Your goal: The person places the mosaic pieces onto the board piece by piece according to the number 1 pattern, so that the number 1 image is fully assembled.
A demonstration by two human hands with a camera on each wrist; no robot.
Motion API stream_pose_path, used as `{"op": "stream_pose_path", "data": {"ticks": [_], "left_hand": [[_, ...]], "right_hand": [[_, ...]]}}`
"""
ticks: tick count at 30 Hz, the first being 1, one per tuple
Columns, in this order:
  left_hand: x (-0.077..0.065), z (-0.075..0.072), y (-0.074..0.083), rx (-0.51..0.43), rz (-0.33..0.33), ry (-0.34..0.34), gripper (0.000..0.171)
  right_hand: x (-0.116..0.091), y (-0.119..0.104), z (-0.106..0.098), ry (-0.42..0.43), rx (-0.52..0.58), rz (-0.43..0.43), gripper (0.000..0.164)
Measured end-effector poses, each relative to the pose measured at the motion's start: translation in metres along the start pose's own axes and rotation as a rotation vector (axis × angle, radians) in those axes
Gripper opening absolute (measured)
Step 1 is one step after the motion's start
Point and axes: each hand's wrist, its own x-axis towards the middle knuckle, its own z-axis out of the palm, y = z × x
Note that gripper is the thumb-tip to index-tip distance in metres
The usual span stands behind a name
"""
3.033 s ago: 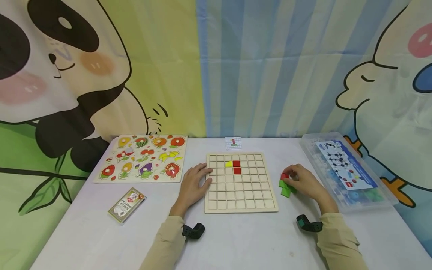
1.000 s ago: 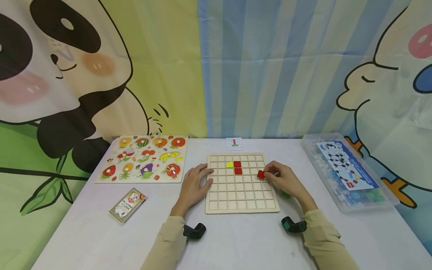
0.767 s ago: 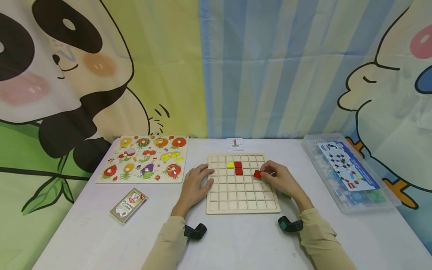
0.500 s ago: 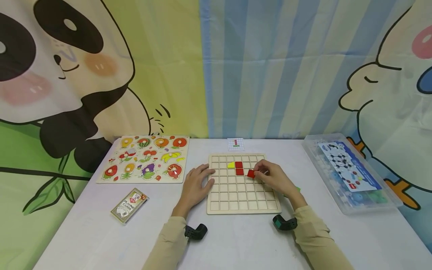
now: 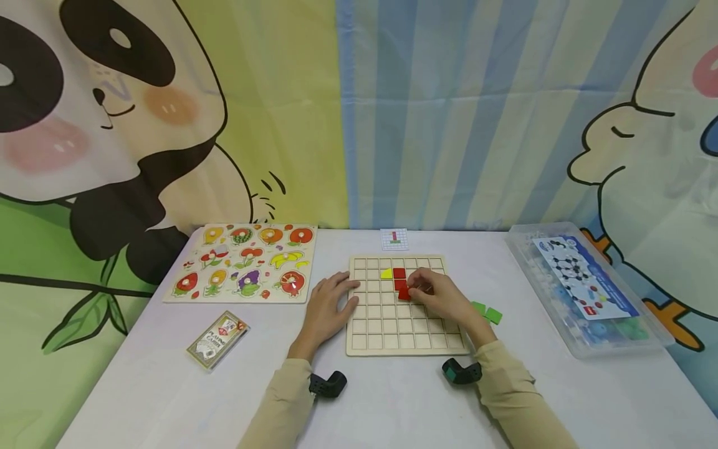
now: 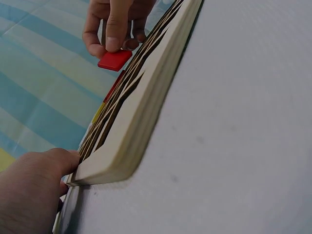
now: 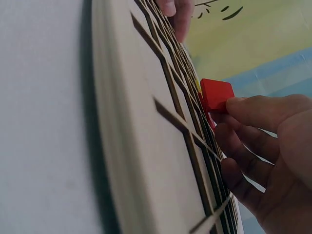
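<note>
My right hand (image 5: 440, 296) pinches a red square tile (image 5: 404, 293) between thumb and fingertips, close over the wooden grid board (image 5: 398, 342). In the right wrist view the held red tile (image 7: 217, 95) is tilted above the grid. A yellow tile (image 5: 386, 274) and a red tile (image 5: 399, 273) lie side by side in the board's upper cells. Just below that one, another red tile (image 5: 399, 284) is partly covered by the held one. My left hand (image 5: 328, 312) rests at the board's left edge, fingers extended and thumb on the rim.
Green tiles (image 5: 493, 315) lie right of the board, partly behind my right wrist. A small pattern card (image 5: 394, 239) sits behind the board. To the left are a fruit puzzle (image 5: 241, 262) and a playing card box (image 5: 217, 340); at right, a clear plastic case (image 5: 583, 293).
My right hand has taken a red tile from the pile at right and carried it left over the board, close to the placed red tiles. My left hand has stayed at the board's edge.
</note>
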Motion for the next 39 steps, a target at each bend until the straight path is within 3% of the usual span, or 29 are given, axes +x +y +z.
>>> {"op": "stream_pose_path", "data": {"ticks": [16, 28, 39], "left_hand": [[0.001, 0.002, 0.000, 0.005, 0.003, 0.004, 0.032], [0.001, -0.001, 0.001, -0.005, -0.002, -0.006, 0.032], [0.001, 0.000, 0.000, 0.002, 0.001, -0.002, 0.032]], "right_hand": [[-0.004, -0.013, 0.007, 0.034, -0.231, -0.040, 0.013], [-0.007, -0.012, 0.005, -0.002, -0.278, -0.045, 0.023], [-0.012, -0.008, 0.001, 0.016, -0.218, -0.059, 0.018]]}}
